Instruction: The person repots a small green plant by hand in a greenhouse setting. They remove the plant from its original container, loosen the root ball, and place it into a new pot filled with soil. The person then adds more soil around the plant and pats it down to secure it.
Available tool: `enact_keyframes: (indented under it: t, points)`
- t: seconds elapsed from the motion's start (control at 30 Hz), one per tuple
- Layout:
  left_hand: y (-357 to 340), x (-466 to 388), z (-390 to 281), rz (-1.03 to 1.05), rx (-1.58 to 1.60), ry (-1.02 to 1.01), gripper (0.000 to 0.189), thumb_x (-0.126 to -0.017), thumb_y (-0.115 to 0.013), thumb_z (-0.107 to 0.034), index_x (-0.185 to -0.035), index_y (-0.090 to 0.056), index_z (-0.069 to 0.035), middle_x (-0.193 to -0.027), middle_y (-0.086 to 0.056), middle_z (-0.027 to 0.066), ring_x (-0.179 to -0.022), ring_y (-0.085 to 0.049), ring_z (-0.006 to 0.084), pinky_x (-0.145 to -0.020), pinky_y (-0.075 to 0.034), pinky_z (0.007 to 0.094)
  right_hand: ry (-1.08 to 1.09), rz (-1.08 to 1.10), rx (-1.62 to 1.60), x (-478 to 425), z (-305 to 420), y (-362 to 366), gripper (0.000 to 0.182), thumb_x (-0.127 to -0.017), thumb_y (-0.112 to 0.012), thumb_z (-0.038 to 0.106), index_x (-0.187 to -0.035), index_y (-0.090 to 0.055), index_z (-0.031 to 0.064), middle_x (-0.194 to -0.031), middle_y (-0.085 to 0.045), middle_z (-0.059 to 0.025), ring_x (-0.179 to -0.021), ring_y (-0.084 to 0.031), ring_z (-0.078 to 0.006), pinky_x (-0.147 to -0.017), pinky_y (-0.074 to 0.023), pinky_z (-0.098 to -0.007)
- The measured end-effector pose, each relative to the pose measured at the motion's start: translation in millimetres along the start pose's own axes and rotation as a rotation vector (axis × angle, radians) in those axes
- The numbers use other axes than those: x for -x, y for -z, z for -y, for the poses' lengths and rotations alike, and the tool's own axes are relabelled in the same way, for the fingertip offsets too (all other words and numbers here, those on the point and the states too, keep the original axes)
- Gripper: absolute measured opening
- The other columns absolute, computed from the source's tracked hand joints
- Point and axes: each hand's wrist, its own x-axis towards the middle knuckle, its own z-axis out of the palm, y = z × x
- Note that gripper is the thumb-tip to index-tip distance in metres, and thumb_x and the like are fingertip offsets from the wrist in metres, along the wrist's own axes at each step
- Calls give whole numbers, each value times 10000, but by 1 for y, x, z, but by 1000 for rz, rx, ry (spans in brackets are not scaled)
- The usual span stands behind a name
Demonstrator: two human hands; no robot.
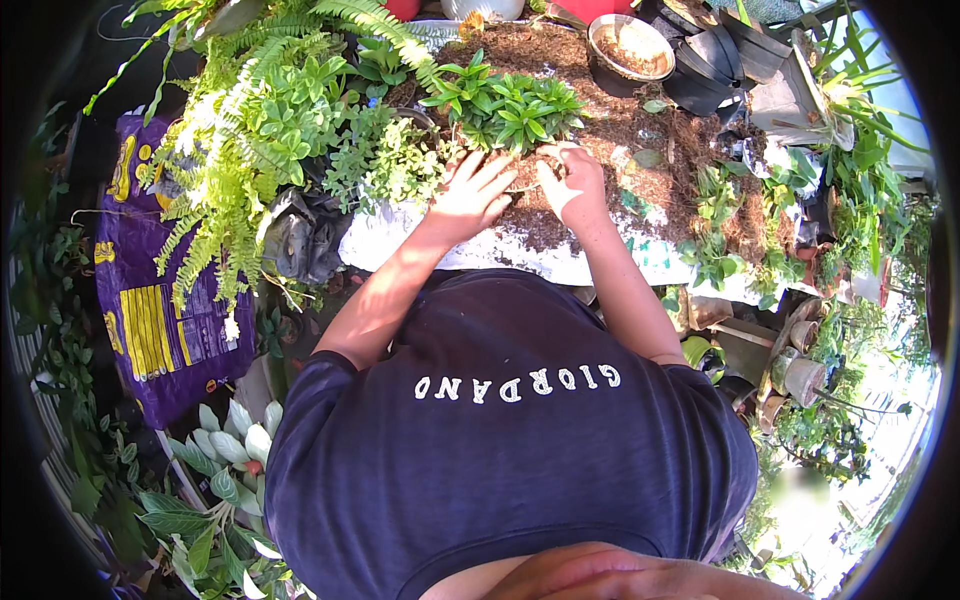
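Note:
A bushy green leafy plant [517,112] stands just beyond my hands on a work surface spread with brown potting mix [540,217]. My left hand [472,196] lies palm down at the near left of the plant, its fingers spread. At the near right, my right hand [576,184] has its fingers bent and the thumb apart, close to the lowest leaves. Between the hands runs a thin pale curved edge [527,187], perhaps a stem or a pot rim. Leaves and fingers hide the plant's base. Whether the right fingertips pinch anything is unclear.
A white plastic sheet [397,236] lies under the mix. Ferns [217,187] and small-leaved plants [405,157] crowd the left, near a purple printed bag [172,300]. A round pot of mix [630,49] and stacked black pots [705,64] stand far right; trailing plants [716,217] lie nearer.

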Motion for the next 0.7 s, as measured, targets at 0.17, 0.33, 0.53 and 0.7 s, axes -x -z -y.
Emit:
enact_keyframes:
  t: [0.17, 0.33, 0.53, 0.7]
  points:
    - [-13, 10, 36, -164, 71, 121, 429, -965, -671, -220, -1350, -648, -31, -1383, -600, 233, -1372, -473, 457, -1181, -372, 506, 135, 124, 272, 22, 0, -21, 420, -914, -720, 357, -1253, -721, 110, -1389, -632, -120, -1396, -377, -506, -1163, -336, -604]
    - [16, 2, 8, -28, 49, -21, 425, -927, -693, -226, -1334, -666, -106, -1417, -617, 105, -1349, -531, 361, -1158, -386, 520, 68, -69, 158, 24, -2, -15, 452, -905, -732, 347, -1285, -691, 104, -1424, -595, -140, -1399, -384, -509, -1158, -321, -640]
    - [5, -7, 0, 178, 95, 46, 552, -950, -688, -308, -1464, -560, -152, -1540, -514, 104, -1434, -432, 386, -1194, -328, 520, -26, -167, -41, 17, -44, 7, 749, -862, -790, 191, -1514, -431, 110, -1552, -408, -211, -1453, -330, -448, -1212, -289, -532]
    - [4, -3, 6, 250, 172, 110, 633, -957, -679, -295, -1540, -473, -159, -1630, -409, 80, -1479, -349, 433, -1238, -239, 544, -288, -184, 6, -12, -166, -3, 878, -863, -805, 325, -1593, -353, 142, -1622, -339, -204, -1496, -298, -434, -1229, -264, -569]
